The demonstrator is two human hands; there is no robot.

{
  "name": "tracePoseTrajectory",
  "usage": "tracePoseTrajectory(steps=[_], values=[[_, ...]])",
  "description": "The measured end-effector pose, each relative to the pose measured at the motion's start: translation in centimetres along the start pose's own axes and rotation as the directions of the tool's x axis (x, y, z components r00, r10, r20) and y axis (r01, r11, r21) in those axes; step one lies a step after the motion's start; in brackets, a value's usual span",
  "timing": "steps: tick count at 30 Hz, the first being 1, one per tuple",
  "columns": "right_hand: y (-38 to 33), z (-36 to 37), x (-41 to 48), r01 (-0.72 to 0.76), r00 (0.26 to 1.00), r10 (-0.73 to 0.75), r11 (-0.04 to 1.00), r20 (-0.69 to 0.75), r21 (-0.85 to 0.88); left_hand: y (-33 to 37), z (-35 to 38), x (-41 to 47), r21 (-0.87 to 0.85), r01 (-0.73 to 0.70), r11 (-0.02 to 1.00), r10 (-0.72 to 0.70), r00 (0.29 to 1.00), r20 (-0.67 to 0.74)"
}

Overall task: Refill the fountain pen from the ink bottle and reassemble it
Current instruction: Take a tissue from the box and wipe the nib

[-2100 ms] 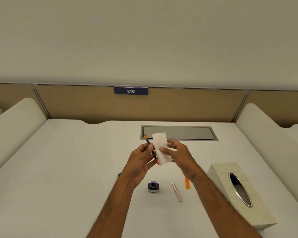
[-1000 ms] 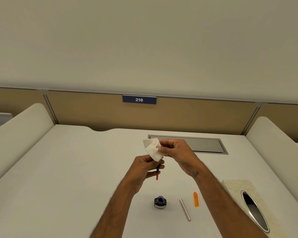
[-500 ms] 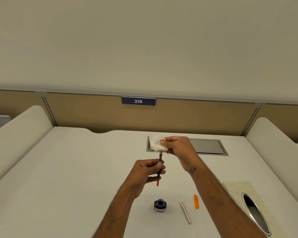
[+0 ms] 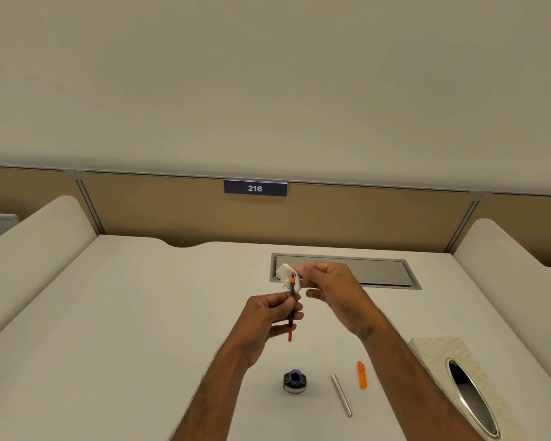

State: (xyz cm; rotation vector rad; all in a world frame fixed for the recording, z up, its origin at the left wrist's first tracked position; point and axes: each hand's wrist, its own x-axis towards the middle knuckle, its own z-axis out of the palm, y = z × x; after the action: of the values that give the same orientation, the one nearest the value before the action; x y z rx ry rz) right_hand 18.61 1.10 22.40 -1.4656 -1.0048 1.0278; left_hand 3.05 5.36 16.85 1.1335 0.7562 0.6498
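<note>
My left hand (image 4: 269, 316) pinches the pen's inner section (image 4: 290, 313) upright above the desk, orange nib end up and red converter end down. My right hand (image 4: 328, 291) pinches a white tissue (image 4: 285, 272) right behind the nib. The open ink bottle (image 4: 295, 381) stands on the white desk (image 4: 124, 329) below my hands. The metal barrel (image 4: 342, 395) lies to the bottle's right, and the orange cap (image 4: 362, 374) lies just beyond it.
A tissue box (image 4: 439, 354) with an oval chrome opening sits at the right edge. A grey cable hatch (image 4: 379, 272) is set into the desk behind my hands. Padded dividers flank the desk, with a back panel tagged 216.
My right hand has brought the tissue back down to the nib after lifting it away. The left hand has kept the pen section upright, almost still.
</note>
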Motion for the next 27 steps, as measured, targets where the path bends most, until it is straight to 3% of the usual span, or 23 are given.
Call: tracePoseTrajectory(steps=[4,12,20,27], values=[[0.3,-0.1,-0.2,-0.028,0.994,0.014,0.990,0.104,0.135,0.2,-0.2,-0.2,-0.008,-0.006,1.000,0.006,1.000,0.011],[0.5,0.2,-0.1,-0.031,0.973,0.025,0.999,0.228,0.026,0.8,-0.1,-0.2,0.000,-0.030,1.000,0.030,0.999,0.023],[0.3,1.4,0.0,0.041,0.996,-0.028,0.987,0.083,-0.155,0.6,0.3,-0.1,0.003,-0.052,0.999,0.052,0.998,-0.018],[-0.3,1.6,0.5,-0.031,0.999,0.032,0.999,-0.041,0.008,0.9,0.3,-0.2,0.047,-0.010,0.999,0.010,1.000,0.008]])
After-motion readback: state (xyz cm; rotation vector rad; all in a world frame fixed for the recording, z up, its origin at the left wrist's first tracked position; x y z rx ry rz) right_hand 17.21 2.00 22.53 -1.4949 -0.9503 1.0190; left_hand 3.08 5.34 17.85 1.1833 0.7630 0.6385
